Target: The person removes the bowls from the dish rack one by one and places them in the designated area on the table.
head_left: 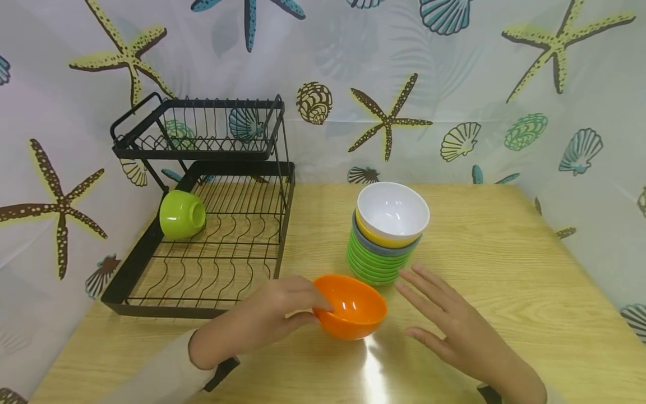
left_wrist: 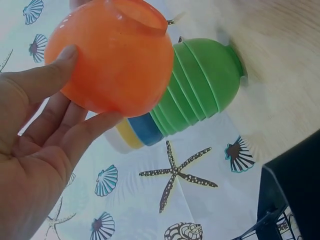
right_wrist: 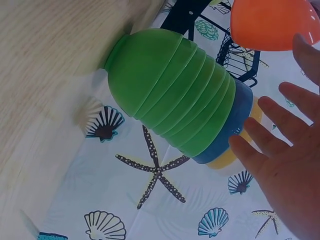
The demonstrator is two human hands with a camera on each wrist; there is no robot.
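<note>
My left hand (head_left: 285, 306) pinches the left rim of an orange bowl (head_left: 353, 322), thumb outside and fingers reaching inside. In the left wrist view the orange bowl (left_wrist: 120, 60) is tilted, its foot ring toward the top. Just behind it stands a stack of nested bowls: several green bowls (head_left: 370, 264), a blue-grey one (head_left: 386, 248), a yellow one (head_left: 378, 234) and a white one (head_left: 393, 207) on top. My right hand (head_left: 454, 322) is held with fingers spread and holds nothing, to the right of the orange bowl and in front of the stack.
A black two-tier dish rack (head_left: 285, 224) stands at the left. A lime-green cup or small bowl (head_left: 179, 216) lies on its side at the left of the lower tier. Behind the wooden table (head_left: 479, 235) hangs a curtain (head_left: 333, 56) with starfish and shells.
</note>
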